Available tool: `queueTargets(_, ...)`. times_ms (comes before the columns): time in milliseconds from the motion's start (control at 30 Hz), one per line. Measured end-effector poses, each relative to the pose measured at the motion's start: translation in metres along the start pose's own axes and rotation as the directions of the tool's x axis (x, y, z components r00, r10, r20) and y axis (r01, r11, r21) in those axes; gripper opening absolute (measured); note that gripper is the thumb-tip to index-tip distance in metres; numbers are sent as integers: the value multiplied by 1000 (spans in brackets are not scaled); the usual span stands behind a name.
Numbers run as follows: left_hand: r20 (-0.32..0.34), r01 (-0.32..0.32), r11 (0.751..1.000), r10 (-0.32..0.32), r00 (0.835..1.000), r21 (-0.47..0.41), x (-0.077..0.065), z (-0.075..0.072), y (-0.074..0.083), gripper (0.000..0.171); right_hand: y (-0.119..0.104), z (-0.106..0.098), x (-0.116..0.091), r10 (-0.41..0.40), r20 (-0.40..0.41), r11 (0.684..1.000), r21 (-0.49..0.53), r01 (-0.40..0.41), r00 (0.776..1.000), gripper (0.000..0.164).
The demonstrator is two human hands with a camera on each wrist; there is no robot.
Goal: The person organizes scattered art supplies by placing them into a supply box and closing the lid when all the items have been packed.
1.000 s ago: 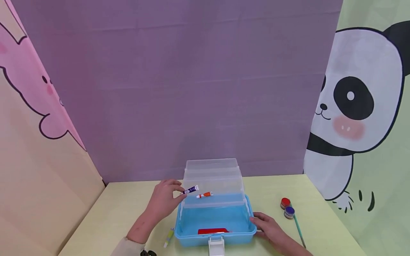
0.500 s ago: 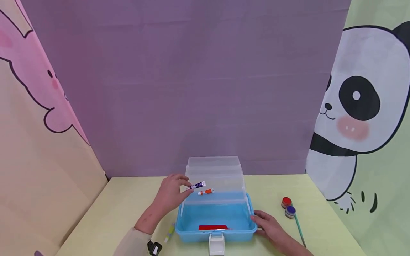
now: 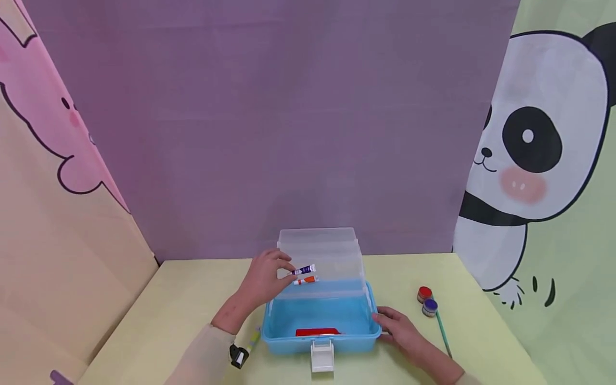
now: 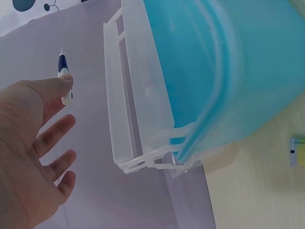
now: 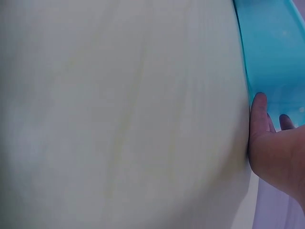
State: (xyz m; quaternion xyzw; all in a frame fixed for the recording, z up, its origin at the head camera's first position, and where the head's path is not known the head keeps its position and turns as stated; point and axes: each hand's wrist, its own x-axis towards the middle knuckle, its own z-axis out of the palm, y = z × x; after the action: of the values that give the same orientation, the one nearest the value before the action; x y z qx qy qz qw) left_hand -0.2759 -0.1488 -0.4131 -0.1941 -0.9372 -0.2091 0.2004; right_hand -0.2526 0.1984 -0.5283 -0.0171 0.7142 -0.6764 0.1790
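Between thumb and index finger my left hand (image 3: 267, 275) pinches a small dark purple paint tube (image 3: 305, 269), its other fingers spread loosely in the left wrist view. The tube is over the raised translucent lid tray (image 3: 337, 272) of a blue plastic storage box (image 3: 274, 345). Just below it, an orange paint tube (image 3: 307, 279) lies at the tray. My right hand (image 3: 401, 332) holds the box's right side, thumb at the rim and fingers along the outer wall (image 5: 281, 57). Inside the box, a red object (image 3: 316, 332) lies against the front wall, partly hidden.
Left of the box lies a yellow-green tube (image 3: 254, 339), partly behind the left wrist strap. To the right stand a red-lidded jar (image 3: 424, 293) and a purple-lidded jar (image 3: 430, 307), beside a thin green paintbrush (image 3: 443, 335). A white latch (image 3: 322, 357) hangs from the box front.
My left hand has carried the purple tube rightward over the tray, close to the orange tube. The right hand stays at the box's side. The head view has shifted slightly.
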Motion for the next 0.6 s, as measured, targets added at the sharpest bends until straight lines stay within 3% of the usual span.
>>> queueTargets(467,54,-48,999,47,997,11,21,4,1,16,-5,-4,6,-45,8,999,20,45,999,66)
queueTargets(600,89,-36,999,35,995,11,20,10,1,17,-2,-3,3,-35,15,999,27,34,999,66)
